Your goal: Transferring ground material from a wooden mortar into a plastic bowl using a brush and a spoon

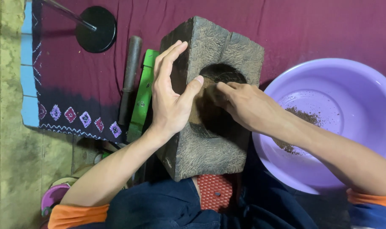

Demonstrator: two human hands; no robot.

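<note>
Hands (172, 97) on mortar (214, 140), maroon cloth (74, 76)

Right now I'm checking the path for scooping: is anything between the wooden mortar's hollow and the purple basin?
Nothing visible blocks it. The purple basin sits right beside the wooden mortar, on the right hand's side. The right fingers reach into the hollow; the left hand steadies the block's far side.

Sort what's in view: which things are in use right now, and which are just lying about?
In use: wooden mortar block, left hand bracing it, right hand reaching into its hollow, purple basin holding brown grounds.
Lying about: dark pestle, green strip, black round stand.
</note>
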